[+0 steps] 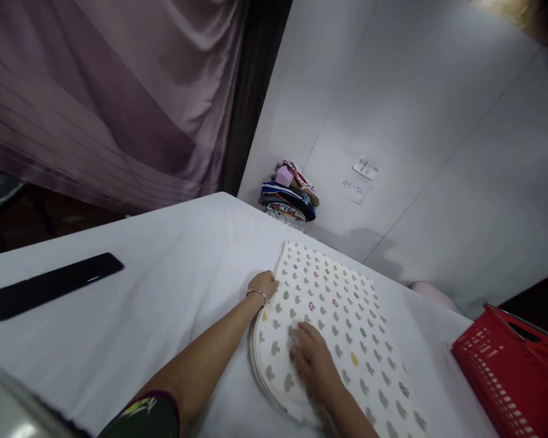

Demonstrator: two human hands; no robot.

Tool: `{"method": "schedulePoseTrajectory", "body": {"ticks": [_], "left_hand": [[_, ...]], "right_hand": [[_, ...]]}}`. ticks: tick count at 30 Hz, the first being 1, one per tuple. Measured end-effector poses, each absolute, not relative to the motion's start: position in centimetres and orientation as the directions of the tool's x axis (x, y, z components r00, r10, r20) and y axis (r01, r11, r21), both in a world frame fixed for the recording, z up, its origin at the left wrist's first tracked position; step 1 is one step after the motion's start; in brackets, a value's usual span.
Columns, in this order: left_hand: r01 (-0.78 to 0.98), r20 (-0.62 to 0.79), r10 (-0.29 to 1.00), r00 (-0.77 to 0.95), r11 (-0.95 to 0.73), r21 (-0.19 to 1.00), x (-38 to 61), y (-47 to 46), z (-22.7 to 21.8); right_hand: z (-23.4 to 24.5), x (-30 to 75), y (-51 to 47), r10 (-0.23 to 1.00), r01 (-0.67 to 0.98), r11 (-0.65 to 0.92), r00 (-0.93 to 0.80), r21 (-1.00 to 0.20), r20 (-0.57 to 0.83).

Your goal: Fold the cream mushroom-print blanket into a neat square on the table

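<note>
A folded white cloth with grey mushroom-like prints and a few coloured ones lies flat on the table, its near left corner rounded and showing several layers. My left hand, with a beaded bracelet at the wrist, is closed at the cloth's left edge; its fingertips are partly hidden. Over the near part of the cloth is my right hand, fingers loosely apart and slightly blurred, with nothing visible in it. Whether its fingers press on the fabric is hard to see.
The table has a white cover. A black phone-like slab lies at left, and a red plastic basket stands at right. Folded clothes are stacked by the wall at the back. A pinkish curtain hangs behind the left side.
</note>
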State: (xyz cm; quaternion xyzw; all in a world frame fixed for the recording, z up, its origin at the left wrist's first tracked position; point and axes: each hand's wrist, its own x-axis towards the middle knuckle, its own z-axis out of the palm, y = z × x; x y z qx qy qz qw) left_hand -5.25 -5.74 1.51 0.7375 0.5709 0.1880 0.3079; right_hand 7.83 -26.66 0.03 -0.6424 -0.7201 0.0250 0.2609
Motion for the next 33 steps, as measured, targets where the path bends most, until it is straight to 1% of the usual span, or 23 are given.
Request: {"method": "schedulePoseTrajectory", "body": {"ticks": [3,6,15,18,24,33], "left_hand": [[0.719,-0.074,0.958,0.279,-0.157,0.677,-5.2,-5.6,1.2],[0.708,-0.068,0.957,0.282,-0.16,0.688,-5.4,-5.5,1.0],[0.655,-0.042,0.96,0.277,-0.157,0.739,-5.0,-5.3,0.9],[0.645,-0.057,0.959,0.277,-0.141,0.751,-4.9,-5.1,0.8],[0.682,-0.088,0.96,0.265,-0.123,0.721,-5.3,-5.1,0.8],[0.734,-0.082,0.948,0.308,-0.183,0.654,-5.5,-5.3,1.0]], "right_hand": [[-1.2,7.1,-26.2,0.924,0.93,0.183,-0.051,-0.32,0.38],[-2.0,6.7,-26.4,0.923,0.946,0.164,-0.047,-0.28,0.381],[-2.2,6.8,-26.5,0.933,0.951,0.125,-0.016,-0.282,0.36],[-2.2,6.7,-26.5,0.931,0.951,0.126,-0.016,-0.281,0.364],[-2.0,6.7,-26.6,0.93,0.947,0.126,-0.009,-0.296,0.368],[-2.2,6.6,-26.6,0.919,0.933,0.141,0.001,-0.33,0.394]]}}
